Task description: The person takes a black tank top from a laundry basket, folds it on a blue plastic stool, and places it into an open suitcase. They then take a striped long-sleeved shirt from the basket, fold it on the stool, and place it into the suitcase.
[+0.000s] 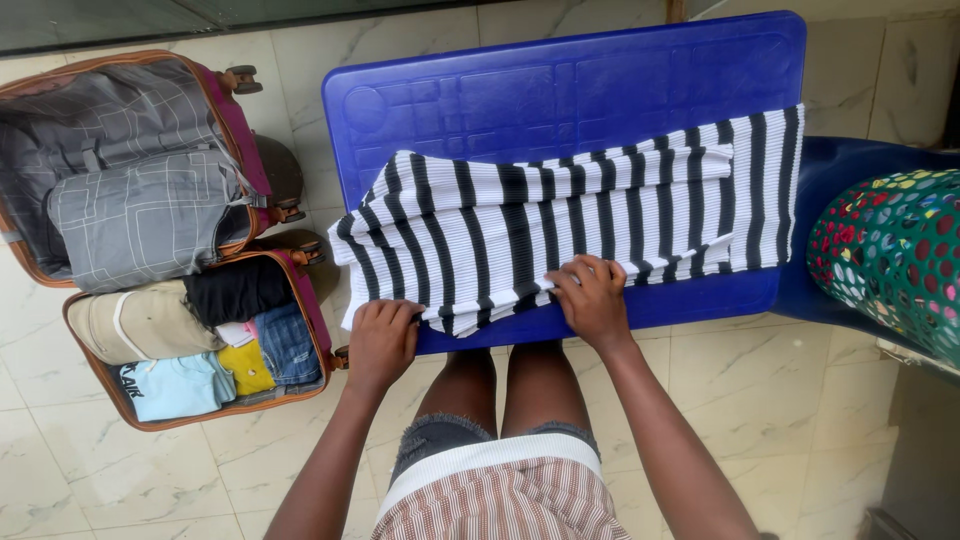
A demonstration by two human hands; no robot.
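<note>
A black-and-white striped garment (pixel 560 225) is lying across the near half of a blue plastic bench (pixel 560 90), stretching from the near left corner almost to the right edge. Its lower left part is hanging a little over the near edge. The left hand (pixel 382 340) is resting at the near left corner, its grip curled over the garment's overhanging hem. The right hand (pixel 592 300) is lying near the middle of the near edge, fingers bent and pressing down on the fabric, holding a fold in place. The far half of the bench is showing bare blue plastic, so there is open room beyond the garment.

On the tiled floor (pixel 800 400) to the left of the bench, an open suitcase (pixel 235 120) is lying flat. Its far half is showing a grey patterned lining with a zipped panel. Its near half is holding folded clothes: beige, black, light blue, yellow, pink and denim pieces, packed side by side. Past the right edge of the bench, a green perforated basket (pixel 895 255) is holding colourful items.
</note>
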